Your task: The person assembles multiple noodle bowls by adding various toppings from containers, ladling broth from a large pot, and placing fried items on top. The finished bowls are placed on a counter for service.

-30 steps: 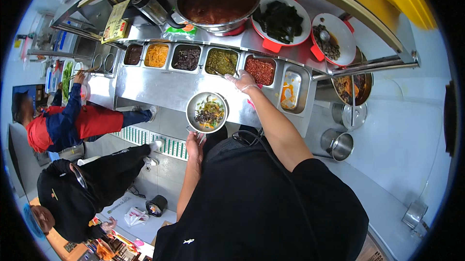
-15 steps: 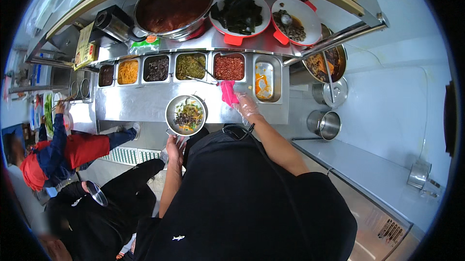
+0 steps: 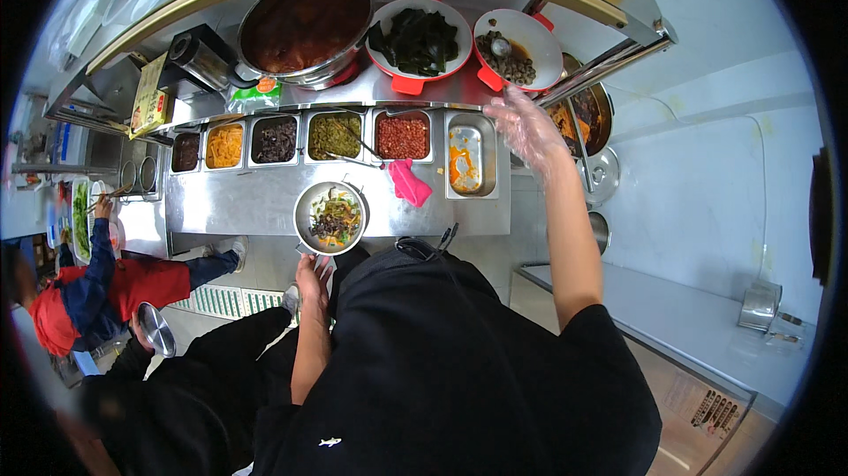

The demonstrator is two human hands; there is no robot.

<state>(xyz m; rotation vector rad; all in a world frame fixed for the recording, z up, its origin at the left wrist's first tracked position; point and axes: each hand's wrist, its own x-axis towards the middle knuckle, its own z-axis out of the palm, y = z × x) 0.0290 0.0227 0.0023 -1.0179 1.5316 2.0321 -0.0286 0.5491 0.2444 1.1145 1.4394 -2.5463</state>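
Observation:
A round metal pan with small handles (image 3: 302,225) holds dark shreds, orange strips and greens, and overhangs the counter's front edge. My left hand (image 3: 311,282) is at its near side, gripping around the near handle; the fingers partly hide beneath the rim. My right hand (image 3: 530,130), in a clear plastic glove, is raised with fingers apart, holding nothing. It is just in front of a white pot with red handles (image 3: 543,50), which contains dark chopped food and a spoon (image 3: 501,46). A crumpled pink cloth (image 3: 409,183) lies on the counter.
Steel inserts of toppings, including red diced food (image 3: 403,136), line the counter (image 3: 238,198). Behind stand a big pot of red sauce (image 3: 305,26) and a pot of dark seaweed (image 3: 422,41). Two people are at left, one in a red apron (image 3: 155,283), one holding a metal lid (image 3: 157,331).
My right hand has let go of the pink cloth, opened, and moved up and right towards the white pot. My left hand stays at the pan. The view has shifted slightly.

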